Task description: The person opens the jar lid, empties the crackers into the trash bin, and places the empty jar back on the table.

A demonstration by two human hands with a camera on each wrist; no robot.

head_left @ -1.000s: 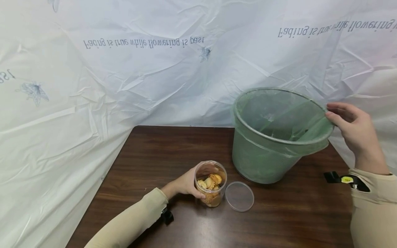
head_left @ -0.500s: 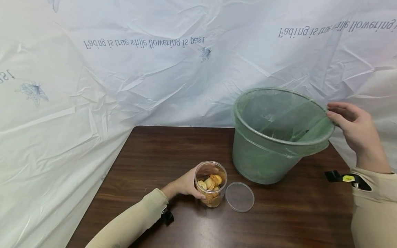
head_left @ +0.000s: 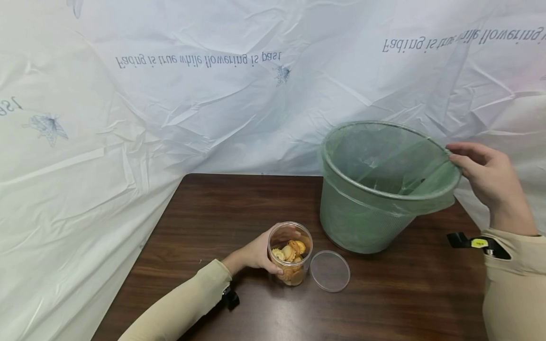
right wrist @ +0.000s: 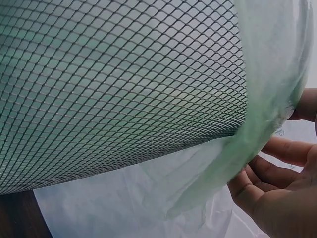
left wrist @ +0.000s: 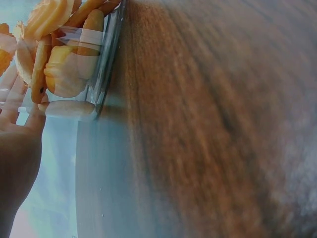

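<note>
Two hands, jar [head_left: 290,253] base blurred (wrist view), bin [head_left: 375,189] tilted

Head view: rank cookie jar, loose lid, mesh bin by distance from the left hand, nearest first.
1. Cookie jar: gripped by the left hand, at the table's front.
2. Loose lid: flat on the table just right of the jar.
3. Mesh bin: farther right and back, tilted, with the right hand on its rim.

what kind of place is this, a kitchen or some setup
Probably a staged recording setup, not a kitchen: a crumpled white printed plastic sheet hangs as backdrop behind a dark brown wooden table that holds a green-lined mesh wastebasket and a clear plastic cookie jar.
</note>
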